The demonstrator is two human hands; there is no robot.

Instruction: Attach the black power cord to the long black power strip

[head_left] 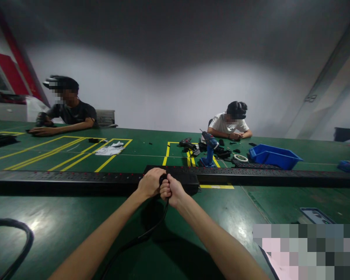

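Near the middle of the view my left hand and my right hand meet in front of a long black bar lying across the green table. Both hands are closed around a small black piece between them, mostly hidden by the fingers. From under my right hand a black cable hangs down and runs toward the lower left. A second long black bar stretches to the right, its end beside the first bar.
Beyond the bars are a blue cordless drill, a second drill, a tape roll, a blue bin and white papers. Two people sit across the table. A thick cable loops at lower left.
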